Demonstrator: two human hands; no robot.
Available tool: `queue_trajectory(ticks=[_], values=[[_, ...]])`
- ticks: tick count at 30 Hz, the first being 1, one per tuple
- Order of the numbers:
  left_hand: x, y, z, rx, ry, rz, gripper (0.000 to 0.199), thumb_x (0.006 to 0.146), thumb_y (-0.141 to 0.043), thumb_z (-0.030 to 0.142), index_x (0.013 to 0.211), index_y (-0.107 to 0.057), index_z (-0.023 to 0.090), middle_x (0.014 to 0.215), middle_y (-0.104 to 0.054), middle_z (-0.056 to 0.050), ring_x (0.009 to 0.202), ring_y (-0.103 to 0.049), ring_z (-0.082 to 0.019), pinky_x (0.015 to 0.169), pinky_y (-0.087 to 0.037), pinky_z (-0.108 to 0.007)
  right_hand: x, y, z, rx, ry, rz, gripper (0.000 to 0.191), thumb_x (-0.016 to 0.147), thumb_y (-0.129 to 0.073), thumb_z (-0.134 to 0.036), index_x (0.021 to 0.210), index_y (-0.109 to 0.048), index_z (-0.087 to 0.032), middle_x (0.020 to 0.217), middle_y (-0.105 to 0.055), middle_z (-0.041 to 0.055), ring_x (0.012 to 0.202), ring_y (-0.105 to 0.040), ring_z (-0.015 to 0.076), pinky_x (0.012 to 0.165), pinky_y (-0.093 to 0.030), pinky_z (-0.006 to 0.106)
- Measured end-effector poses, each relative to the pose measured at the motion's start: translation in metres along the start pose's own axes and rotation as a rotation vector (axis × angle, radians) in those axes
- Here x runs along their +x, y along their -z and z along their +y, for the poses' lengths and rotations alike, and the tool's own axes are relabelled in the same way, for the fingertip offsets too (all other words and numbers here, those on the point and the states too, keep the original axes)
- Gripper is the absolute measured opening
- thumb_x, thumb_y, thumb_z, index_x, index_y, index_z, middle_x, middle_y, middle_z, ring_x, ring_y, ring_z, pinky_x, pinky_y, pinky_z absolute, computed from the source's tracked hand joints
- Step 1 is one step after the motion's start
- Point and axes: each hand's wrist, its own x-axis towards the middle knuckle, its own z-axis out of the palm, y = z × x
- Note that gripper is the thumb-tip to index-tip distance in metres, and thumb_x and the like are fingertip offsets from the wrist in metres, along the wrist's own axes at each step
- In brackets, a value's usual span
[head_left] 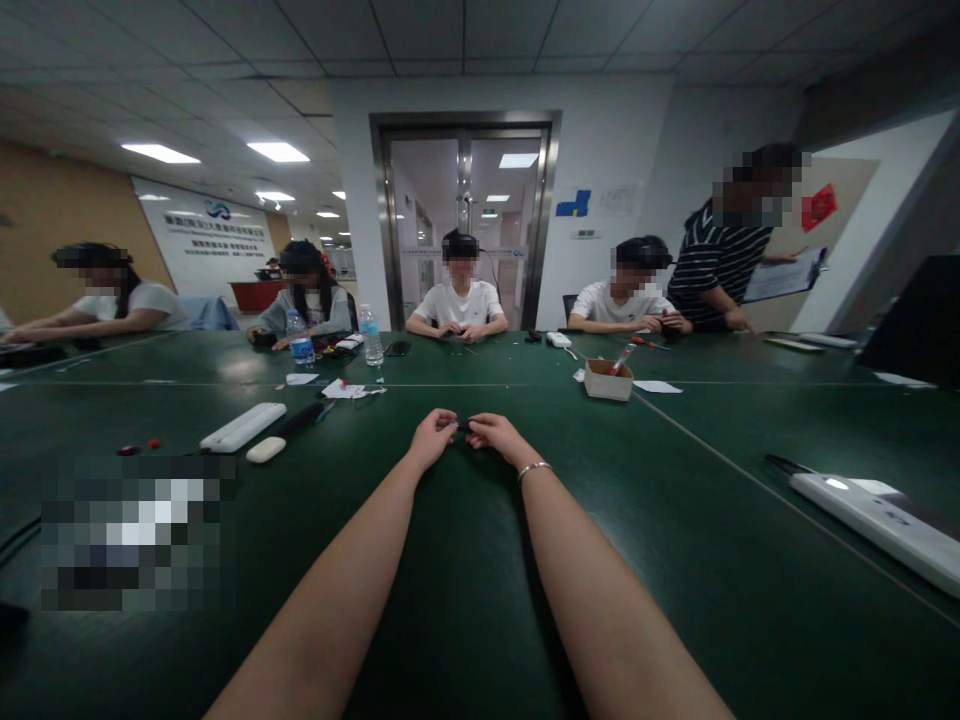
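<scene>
My left hand (433, 438) and my right hand (496, 438) meet nearly tip to tip over the green table (465, 530), both arms stretched forward. The left fingers are pinched together with a tiny bright spot at their tips. Between the right thumb and fingers sits a small dark object (465, 426), too small to name. Whether the left fingertips grip the same piece is unclear. A metal bracelet (535, 470) circles my right wrist.
To the left lie a white power bank (244, 428), a white rounded case (266, 450) and a blurred-out patch. A small box (608, 381) stands ahead right; a white device (877, 515) lies far right. Water bottles (371, 337) stand farther off. Several people sit opposite; one stands with a clipboard (787, 274).
</scene>
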Motion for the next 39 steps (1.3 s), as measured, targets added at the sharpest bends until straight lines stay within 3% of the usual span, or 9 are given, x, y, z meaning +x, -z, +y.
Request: queue_trajectory(ticks=[11,23,32,39], values=[[0.003,0.001,-0.004,0.029,0.027,-0.027,0.02,0.077,-0.056,0.033,0.085,-0.059,0.015,0.075,-0.061,-0.004,0.066,-0.058,-0.011,0.059,-0.048,-0.023,0.001,0.001,0.001,-0.008,0.002,-0.004,0.008,0.081,-0.058,-0.012,0.087,-0.059,-0.009,0.059,-0.063,0.0026,0.049,-0.059,0.0077,0.05,-0.05,0.016],[0.006,0.002,-0.011,0.103,-0.001,-0.034,0.021,0.073,-0.061,0.026,0.091,-0.059,0.016,0.073,-0.059,-0.002,0.063,-0.057,-0.01,0.06,-0.048,-0.023,0.003,0.002,0.003,-0.009,0.001,-0.007,0.008,0.083,-0.053,-0.011,0.089,-0.058,-0.009,0.059,-0.063,0.0027,0.049,-0.06,0.0077,0.051,-0.05,0.016],[-0.001,0.002,0.001,0.035,-0.039,-0.033,0.024,0.071,-0.063,0.02,0.094,-0.061,0.015,0.098,-0.061,-0.008,0.076,-0.059,-0.012,0.063,-0.051,-0.024,0.002,0.001,0.003,-0.001,-0.001,-0.008,0.007,0.082,-0.054,-0.011,0.089,-0.058,-0.009,0.058,-0.063,0.0029,0.047,-0.059,0.0071,0.05,-0.05,0.015],[0.001,0.001,-0.001,0.034,0.002,-0.032,0.021,0.076,-0.059,0.026,0.093,-0.059,0.014,0.087,-0.062,-0.008,0.071,-0.061,-0.013,0.061,-0.051,-0.025,0.002,0.002,0.002,-0.005,0.004,-0.008,0.009,0.082,-0.054,-0.011,0.09,-0.058,-0.009,0.059,-0.064,0.003,0.049,-0.06,0.0077,0.05,-0.05,0.016]])
